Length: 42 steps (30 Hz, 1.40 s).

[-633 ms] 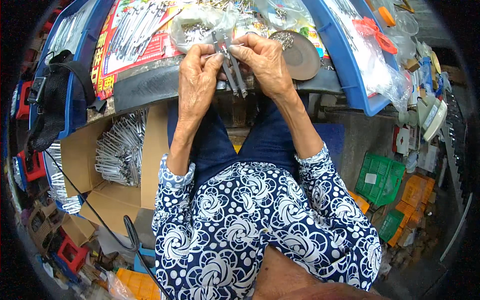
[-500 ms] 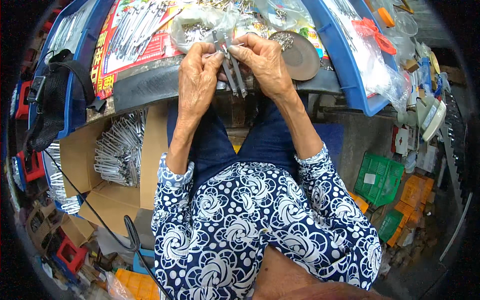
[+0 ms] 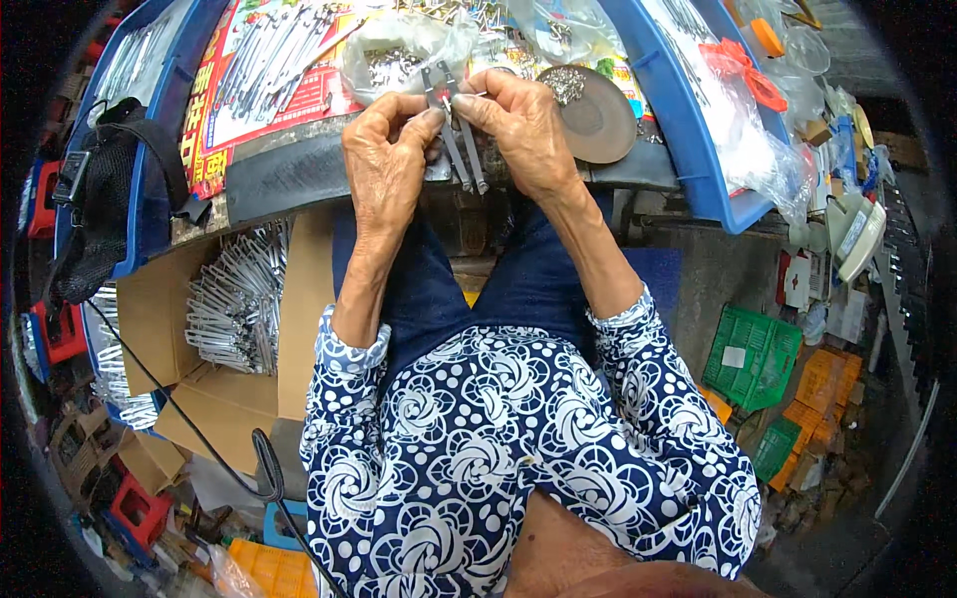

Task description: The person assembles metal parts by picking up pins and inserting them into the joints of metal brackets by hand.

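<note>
A pair of narrow grey metal strips (image 3: 465, 157) stands between my hands over the table's front edge, lying almost side by side with their lower ends pointing at me. Thumb and finger of my left hand (image 3: 385, 164) pinch together against the strips' left side. My right hand (image 3: 528, 128) is closed in a pinch at their upper part, and a thin light pin-like piece pokes out between its fingertips. A small reddish spot shows between the strips near the top. My fingers hide just how the strips are joined.
Behind my hands lies a clear plastic bag (image 3: 384, 58) of small metal parts. A round brown dish (image 3: 601, 122) holds tiny pieces. Long metal strips (image 3: 274, 55) are spread on red printed paper. Blue trays (image 3: 688, 130) flank the table; a cardboard box (image 3: 155, 309) of metal strips sits lower left.
My left hand has shifted slightly left. The strips' upper ends have drawn a little closer together. My right hand keeps its pinch in nearly the same place.
</note>
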Each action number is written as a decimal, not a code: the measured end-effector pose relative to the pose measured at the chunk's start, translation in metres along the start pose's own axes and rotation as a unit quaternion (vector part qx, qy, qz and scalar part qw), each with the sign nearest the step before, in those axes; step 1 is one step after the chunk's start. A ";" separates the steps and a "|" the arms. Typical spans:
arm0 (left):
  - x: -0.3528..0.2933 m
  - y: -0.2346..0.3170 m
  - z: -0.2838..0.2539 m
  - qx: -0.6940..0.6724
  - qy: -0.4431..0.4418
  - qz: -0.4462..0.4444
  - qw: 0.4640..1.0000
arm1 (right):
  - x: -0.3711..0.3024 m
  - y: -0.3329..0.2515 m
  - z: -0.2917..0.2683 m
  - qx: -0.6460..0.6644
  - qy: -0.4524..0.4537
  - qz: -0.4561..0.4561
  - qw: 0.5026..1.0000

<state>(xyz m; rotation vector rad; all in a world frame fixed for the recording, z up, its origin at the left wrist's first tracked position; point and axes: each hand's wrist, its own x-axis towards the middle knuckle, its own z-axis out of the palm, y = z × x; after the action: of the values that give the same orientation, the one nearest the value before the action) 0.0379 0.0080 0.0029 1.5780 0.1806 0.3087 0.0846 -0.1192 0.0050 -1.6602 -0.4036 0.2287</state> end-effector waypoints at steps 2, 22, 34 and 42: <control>0.001 -0.001 -0.001 -0.040 0.000 -0.018 0.999 | -0.001 -0.007 0.003 -0.018 0.003 0.002 1.000; 0.000 -0.016 -0.020 -0.165 0.037 -0.068 0.983 | -0.011 -0.013 -0.024 0.131 0.137 -0.014 0.982; -0.008 -0.011 -0.019 -0.137 0.046 -0.055 0.988 | 0.006 0.018 -0.002 -0.232 0.036 -0.065 0.970; -0.004 -0.014 -0.018 -0.149 0.045 -0.043 0.987 | 0.003 0.011 0.009 -0.406 0.050 -0.135 0.903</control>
<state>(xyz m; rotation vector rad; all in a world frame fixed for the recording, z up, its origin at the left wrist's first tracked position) 0.0292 0.0242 -0.0115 1.2574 0.2597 0.3231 0.0857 -0.1111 -0.0069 -2.3863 -0.7051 -0.2792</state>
